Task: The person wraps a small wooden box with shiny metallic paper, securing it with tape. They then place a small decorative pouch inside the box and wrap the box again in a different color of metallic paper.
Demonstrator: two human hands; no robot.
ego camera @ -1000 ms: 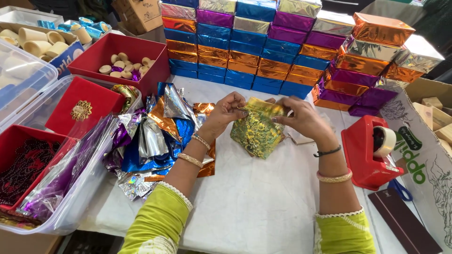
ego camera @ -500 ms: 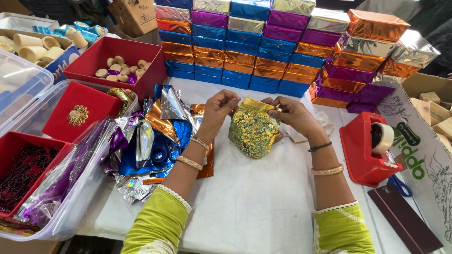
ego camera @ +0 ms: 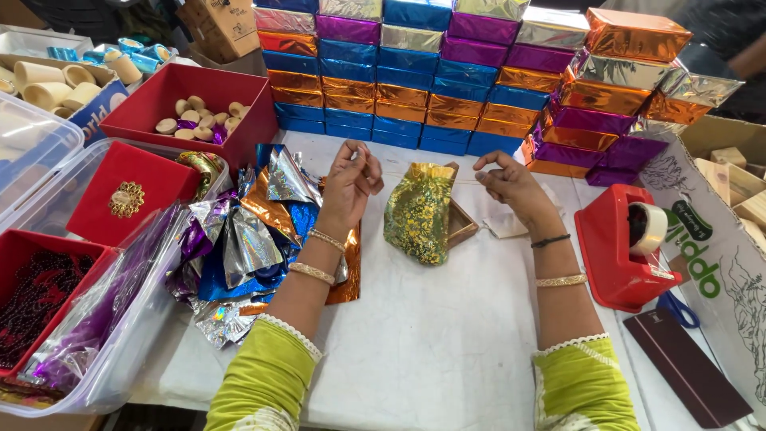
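Observation:
A gold and green patterned drawstring pouch (ego camera: 419, 211) stands on the white table with its mouth gathered closed. It leans on a small brown box (ego camera: 463, 223). My left hand (ego camera: 351, 179) is to its left and my right hand (ego camera: 511, 183) to its right, both raised level with the pouch top. Each hand pinches one end of a thin drawstring (ego camera: 471, 180), which runs taut from the pouch mouth out to the fingers. Neither hand touches the pouch body.
A heap of loose foil sheets (ego camera: 263, 231) lies left of my left arm, beside clear bins (ego camera: 120, 335) and red boxes (ego camera: 199, 104). A wall of foil-wrapped boxes (ego camera: 447, 80) lines the back. A red tape dispenser (ego camera: 626, 247), blue scissors (ego camera: 678, 307) and a cardboard box (ego camera: 718, 239) stand at the right.
Both hands left the pouch mouth and moved apart sideways, drawing the string out. The pouch mouth has gathered shut and the pouch looks narrower.

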